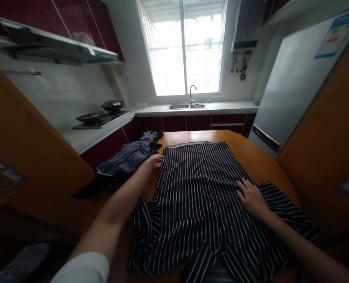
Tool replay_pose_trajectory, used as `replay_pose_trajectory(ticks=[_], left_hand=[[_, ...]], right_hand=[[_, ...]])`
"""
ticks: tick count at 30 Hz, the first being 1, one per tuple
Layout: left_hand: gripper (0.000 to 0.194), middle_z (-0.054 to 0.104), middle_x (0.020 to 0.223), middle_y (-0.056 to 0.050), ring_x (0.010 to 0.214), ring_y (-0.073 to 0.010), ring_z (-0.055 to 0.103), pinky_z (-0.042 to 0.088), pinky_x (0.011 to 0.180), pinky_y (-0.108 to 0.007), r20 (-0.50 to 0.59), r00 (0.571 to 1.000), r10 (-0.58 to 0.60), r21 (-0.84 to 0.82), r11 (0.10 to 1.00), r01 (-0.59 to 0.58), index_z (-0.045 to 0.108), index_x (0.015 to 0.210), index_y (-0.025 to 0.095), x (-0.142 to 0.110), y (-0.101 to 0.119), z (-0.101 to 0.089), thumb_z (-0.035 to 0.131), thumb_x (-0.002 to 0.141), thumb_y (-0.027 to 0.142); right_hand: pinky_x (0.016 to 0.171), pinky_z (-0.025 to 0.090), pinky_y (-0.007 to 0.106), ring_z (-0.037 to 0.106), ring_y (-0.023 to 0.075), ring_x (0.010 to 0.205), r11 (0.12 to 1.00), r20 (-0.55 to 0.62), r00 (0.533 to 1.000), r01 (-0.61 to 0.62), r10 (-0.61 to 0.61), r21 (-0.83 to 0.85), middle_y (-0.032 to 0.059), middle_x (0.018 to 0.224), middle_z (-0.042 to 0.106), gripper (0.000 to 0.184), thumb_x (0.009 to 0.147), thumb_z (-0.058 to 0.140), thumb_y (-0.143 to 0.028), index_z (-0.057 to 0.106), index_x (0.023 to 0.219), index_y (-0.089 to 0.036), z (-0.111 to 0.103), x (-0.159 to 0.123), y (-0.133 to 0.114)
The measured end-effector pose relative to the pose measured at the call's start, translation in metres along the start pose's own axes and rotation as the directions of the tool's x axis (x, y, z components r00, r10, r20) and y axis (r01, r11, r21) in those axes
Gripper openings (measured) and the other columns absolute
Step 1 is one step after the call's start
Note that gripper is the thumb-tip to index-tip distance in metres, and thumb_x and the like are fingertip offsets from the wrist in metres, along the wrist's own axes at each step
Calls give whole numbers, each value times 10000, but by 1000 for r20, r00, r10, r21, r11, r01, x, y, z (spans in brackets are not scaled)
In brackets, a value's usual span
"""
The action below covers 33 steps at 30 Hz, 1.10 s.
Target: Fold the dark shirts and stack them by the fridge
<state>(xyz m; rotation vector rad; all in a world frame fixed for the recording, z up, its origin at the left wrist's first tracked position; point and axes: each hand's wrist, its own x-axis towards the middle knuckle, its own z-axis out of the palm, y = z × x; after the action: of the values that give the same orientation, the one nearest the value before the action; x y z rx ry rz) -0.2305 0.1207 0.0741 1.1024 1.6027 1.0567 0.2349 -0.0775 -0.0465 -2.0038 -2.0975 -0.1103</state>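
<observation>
A black shirt with white stripes (192, 188) is spread front up, its hem at the far side and its collar toward me. Bent fingers of my left hand (155, 161) close on the shirt's left edge near the hem; the exact grip is small in view. My right hand (252, 198) lies flat on the shirt's right side, fingers spread. One striped sleeve (283, 204) stretches out to the right, and the other bunches up at the left.
Under the shirt is a rounded wooden table (256, 153). A heap of dark clothes (127, 157) lies on its left side. Beyond are a stove with pans (112, 105), a sink (178, 106) below the window, and a fridge (292, 78) at the right.
</observation>
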Motion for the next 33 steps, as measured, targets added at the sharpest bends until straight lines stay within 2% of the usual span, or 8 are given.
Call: replay_pose_trajectory(ticks=[5,9,11,14,18,23,28,33], left_hand=[[375,609,1281,-108,1080,-241,642,565,903,-450,-18,999,-39,151,988,42,587,1293,164,39,3,9,634,977,360],[376,611,1281,-113,1093,-250,639,558,917,-457,-62,998,31,372,928,-6,594,1285,153,57,-6,8,641,971,355],[355,598,1315,-157,1208,-324,589,502,1003,-498,-89,990,106,509,860,-46,636,1241,122,58,-12,8,682,929,286],[394,441,1520,-196,1445,-418,340,313,1166,-549,-66,966,250,690,711,-136,663,1263,140,55,-22,19,669,872,187],[488,267,1659,-82,1525,-311,221,198,1233,-486,75,937,341,826,505,-250,559,1427,258,53,-34,51,565,942,315],[587,314,1639,-118,1519,-369,233,181,1201,-609,111,947,301,904,365,-222,455,1522,263,64,-43,72,367,1006,528],[638,265,1662,-90,1527,-370,212,183,1193,-628,111,951,288,950,250,-187,364,1570,318,83,-50,67,244,1010,600],[666,241,1668,-102,1530,-370,199,176,1189,-641,155,944,291,949,221,-224,331,1585,300,94,-48,74,210,1011,614]], right_hand=[[1166,350,490,426,331,1429,997,-4,1000,0,0,75,186,1529,478,557,989,365,-435,562,1418,-141,3,13,4],[1164,360,484,439,332,1412,992,-14,1000,-2,3,127,195,1488,516,546,989,373,-440,586,1384,-130,3,52,14],[1159,365,481,446,330,1404,991,-12,1000,-19,20,133,201,1476,524,540,986,379,-435,591,1373,-123,3,81,19],[1158,359,475,445,331,1401,991,16,998,-64,63,117,220,1478,513,541,985,392,-413,587,1372,-89,5,130,23],[1181,299,512,331,331,1477,994,66,995,-73,68,85,208,1582,392,552,996,388,-395,530,1435,-93,8,193,10],[1219,180,537,169,284,1545,994,149,989,-2,-14,107,134,1669,236,561,1024,334,-416,444,1516,-169,15,247,-10],[1230,107,545,138,263,1552,992,213,975,-89,68,90,135,1675,207,665,1034,239,-514,320,1581,-144,31,273,-3],[1240,73,532,142,263,1551,983,146,977,-167,154,82,121,1678,195,690,1027,248,-508,292,1589,-110,44,270,16]])
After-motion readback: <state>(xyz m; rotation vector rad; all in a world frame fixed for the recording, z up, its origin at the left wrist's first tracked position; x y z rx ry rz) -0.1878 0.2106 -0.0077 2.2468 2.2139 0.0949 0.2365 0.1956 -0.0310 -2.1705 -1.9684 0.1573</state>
